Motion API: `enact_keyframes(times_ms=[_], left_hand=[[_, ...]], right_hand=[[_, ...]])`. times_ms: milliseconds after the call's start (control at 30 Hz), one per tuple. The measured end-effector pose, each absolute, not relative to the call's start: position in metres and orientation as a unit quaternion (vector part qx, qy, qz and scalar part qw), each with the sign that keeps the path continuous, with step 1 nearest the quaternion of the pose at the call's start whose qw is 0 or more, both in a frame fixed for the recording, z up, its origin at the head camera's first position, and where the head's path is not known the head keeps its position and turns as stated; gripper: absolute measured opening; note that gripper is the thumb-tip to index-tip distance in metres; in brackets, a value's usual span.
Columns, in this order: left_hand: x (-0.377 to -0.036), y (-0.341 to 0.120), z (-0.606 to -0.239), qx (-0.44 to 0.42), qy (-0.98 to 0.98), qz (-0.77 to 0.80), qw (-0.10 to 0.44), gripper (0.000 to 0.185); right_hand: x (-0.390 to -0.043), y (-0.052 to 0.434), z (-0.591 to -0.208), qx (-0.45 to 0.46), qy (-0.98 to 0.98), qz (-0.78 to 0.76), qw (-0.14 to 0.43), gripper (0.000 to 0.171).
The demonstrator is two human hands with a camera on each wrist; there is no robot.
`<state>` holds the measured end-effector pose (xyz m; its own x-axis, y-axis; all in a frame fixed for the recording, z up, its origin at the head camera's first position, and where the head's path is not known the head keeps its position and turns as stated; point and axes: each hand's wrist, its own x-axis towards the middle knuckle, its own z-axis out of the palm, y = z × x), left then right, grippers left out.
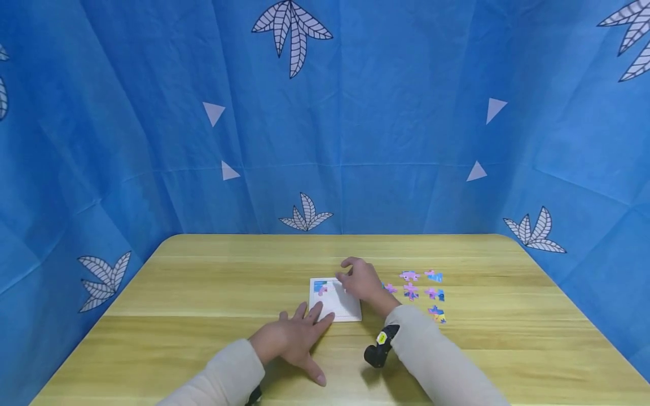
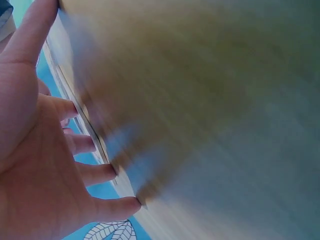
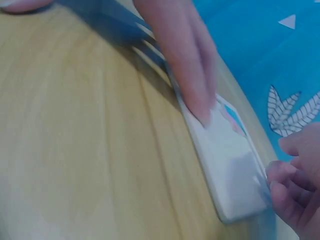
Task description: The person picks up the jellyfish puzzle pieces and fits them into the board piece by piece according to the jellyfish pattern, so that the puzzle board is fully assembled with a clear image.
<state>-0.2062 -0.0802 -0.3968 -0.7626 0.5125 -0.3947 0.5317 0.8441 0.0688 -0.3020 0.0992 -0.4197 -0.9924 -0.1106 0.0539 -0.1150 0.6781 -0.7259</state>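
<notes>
Centrally on the wood-grained surface [image 1: 178,316] lies a white puzzle tray [image 1: 347,309], a blue-and-pink puzzle section [image 1: 320,286] in its far left corner. A person's right hand [image 1: 361,282] blocks the far right corner from the head camera; its fingers are curled, but whether that grip is clamped on anything cannot be told. The left hand [image 1: 297,338] reaches to the near left edge, its grip slack, fingers spread apart, their tips covering part of the rim. Loose puzzle pieces [image 1: 411,291] lie to the right, the nearest partly hidden behind the right wrist. A black wrist camera [image 1: 377,351] juts from the right sleeve [image 1: 437,349]; its left counterpart [image 1: 254,396] mostly disappears beneath the other cuff. Blur and shadow muddy the left wrist view. Behind, a blue curtain [image 1: 355,129] with leaf prints runs out of frame.
</notes>
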Motion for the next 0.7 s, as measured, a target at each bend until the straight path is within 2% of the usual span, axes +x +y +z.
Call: enact_keyframes(times_ms=[367, 700], left_hand=[[-0.207, -0.080, -0.393, 0.274, 0.937, -0.015, 0.218, 0.117], [-0.207, -0.081, -0.395, 0.278, 0.935, -0.010, 0.220, 0.118]], right_hand=[[-0.309, 0.141, -0.409, 0.093, -0.909, 0.405, 0.017, 0.037], [-0.308, 0.180, -0.408, 0.079, -0.928, 0.364, 0.015, 0.039]])
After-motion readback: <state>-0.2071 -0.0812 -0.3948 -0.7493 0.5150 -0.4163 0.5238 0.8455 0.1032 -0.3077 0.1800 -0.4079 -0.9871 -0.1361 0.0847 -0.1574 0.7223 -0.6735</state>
